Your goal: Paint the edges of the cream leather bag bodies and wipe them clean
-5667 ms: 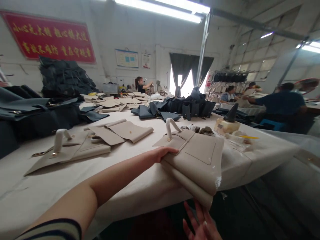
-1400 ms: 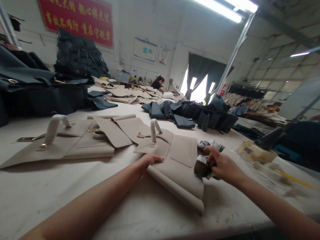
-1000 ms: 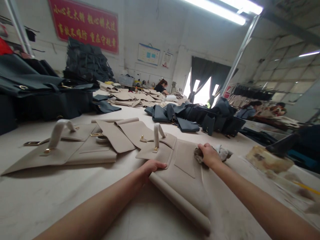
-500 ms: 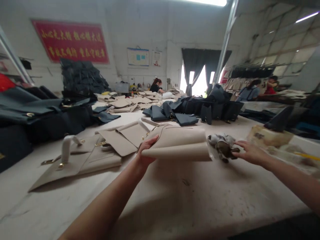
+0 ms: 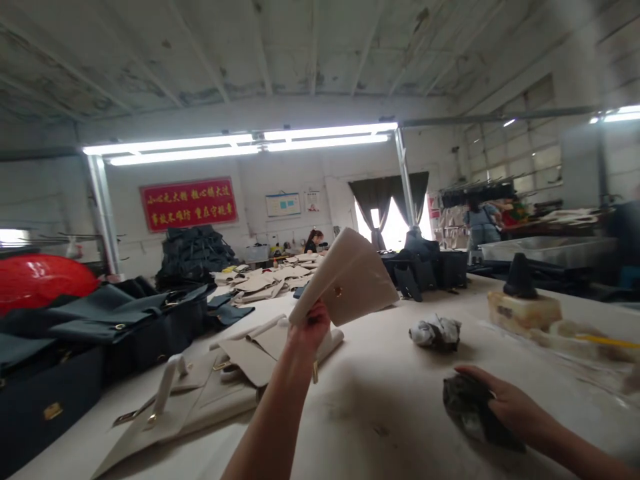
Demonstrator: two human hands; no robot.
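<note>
My left hand point(image 5: 310, 330) grips a beige leather bag piece point(image 5: 350, 280) by its lower edge and holds it up above the table, tilted. A small gold stud shows on its face. My right hand point(image 5: 500, 403) lies low at the right, fingers curled over a dark crumpled rag point(image 5: 463, 407) on the white table point(image 5: 380, 400). A second, paler crumpled rag point(image 5: 434, 331) lies on the table beyond it, untouched.
More beige bag pieces with handles point(image 5: 200, 387) lie at the left. Dark blue bags point(image 5: 125, 327) are stacked at far left and behind. A yellowish block with a dark cone point(image 5: 523, 303) sits at right. Other people work in the background.
My left hand has lifted the beige piece higher and tilted it up. My right hand has left the pale rag and come down on the dark rag nearer me. The view has tipped upward.
</note>
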